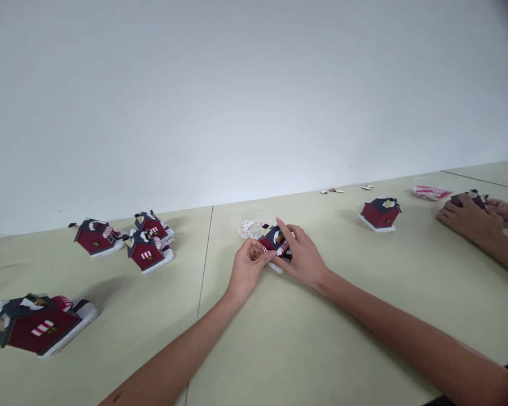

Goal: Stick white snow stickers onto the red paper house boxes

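Note:
In the middle of the table, a small red toy house (271,237) with a dark roof, white snow patches and a white base sits between my hands. My left hand (249,262) grips its near left side, fingers and thumb closed at the wall. My right hand (302,254) holds the right side, with the index finger raised along the roof and the thumb low near the front. Just behind the house lies a cluster of small white and red-striped pieces (250,228). The fingers hide much of the house front.
Several similar houses stand at left, one near the front (46,332). Another house (380,214) is right of centre. Small loose pieces (332,191) lie by the wall. A pink-and-white plastic packet (432,192) is near a co-worker's hands (469,217), which hold a house.

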Tool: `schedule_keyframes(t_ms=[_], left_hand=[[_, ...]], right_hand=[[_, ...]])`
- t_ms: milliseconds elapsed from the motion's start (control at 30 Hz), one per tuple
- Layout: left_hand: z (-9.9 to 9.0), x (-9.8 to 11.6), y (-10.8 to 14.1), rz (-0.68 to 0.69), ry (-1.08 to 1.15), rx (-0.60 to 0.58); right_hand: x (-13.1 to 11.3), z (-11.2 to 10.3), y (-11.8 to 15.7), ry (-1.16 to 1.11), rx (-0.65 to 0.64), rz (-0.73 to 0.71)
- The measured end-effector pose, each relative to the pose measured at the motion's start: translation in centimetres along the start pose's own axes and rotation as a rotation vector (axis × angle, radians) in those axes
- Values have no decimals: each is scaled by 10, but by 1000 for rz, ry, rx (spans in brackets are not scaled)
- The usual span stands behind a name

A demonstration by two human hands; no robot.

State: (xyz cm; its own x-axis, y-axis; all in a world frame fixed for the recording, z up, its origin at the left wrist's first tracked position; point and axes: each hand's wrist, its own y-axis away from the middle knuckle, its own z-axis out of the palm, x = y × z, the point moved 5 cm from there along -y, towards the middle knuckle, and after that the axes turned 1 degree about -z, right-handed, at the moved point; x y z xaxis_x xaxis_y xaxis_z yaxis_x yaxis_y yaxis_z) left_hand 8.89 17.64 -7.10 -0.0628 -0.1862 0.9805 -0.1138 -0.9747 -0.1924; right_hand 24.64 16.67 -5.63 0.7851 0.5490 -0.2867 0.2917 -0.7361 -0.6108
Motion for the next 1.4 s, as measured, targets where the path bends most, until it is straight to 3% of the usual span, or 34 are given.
schedule_keyframes(t_ms=[467, 767, 1400], left_hand=[[1, -3, 0, -23, 42, -2], [0, -8, -2, -28, -43, -41], [4, -3, 0, -50, -53, -64]], right_hand=[[1, -1, 0, -31, -18, -4], [2, -1, -1, -23, -43, -2], [4, -2, -1, -55, -41, 16]])
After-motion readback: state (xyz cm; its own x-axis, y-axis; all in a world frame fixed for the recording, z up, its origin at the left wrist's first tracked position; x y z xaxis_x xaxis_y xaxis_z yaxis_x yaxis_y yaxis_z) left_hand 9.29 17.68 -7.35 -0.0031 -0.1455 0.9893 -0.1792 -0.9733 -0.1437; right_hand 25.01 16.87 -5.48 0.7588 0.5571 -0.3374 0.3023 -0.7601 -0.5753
